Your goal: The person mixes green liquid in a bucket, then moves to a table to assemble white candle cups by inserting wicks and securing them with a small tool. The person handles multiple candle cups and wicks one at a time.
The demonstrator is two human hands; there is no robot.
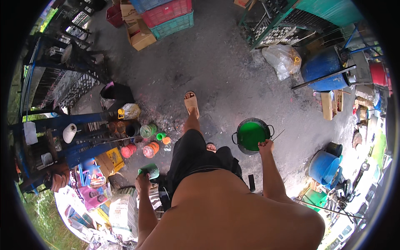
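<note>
My left hand [143, 183] is closed on a green cup-like container [151, 171], held out to the left of my shorts. My right hand [266, 146] is at the near right rim of a dark round pot [241, 146] with two loop handles. Bright green liquid [252, 134] fills much of it. A thin rod [278, 135] sticks out from the closed right fingers toward the upper right. Whether those fingers also touch the rim, I cannot tell.
Several jars stand left of my feet, among them an orange jar [151, 150] and a pink jar [128, 150]. Stacked crates [168, 14] and a cardboard box [141, 36] are ahead. Blue drums [321, 70] and a clear plastic bag [281, 60] stand to the right.
</note>
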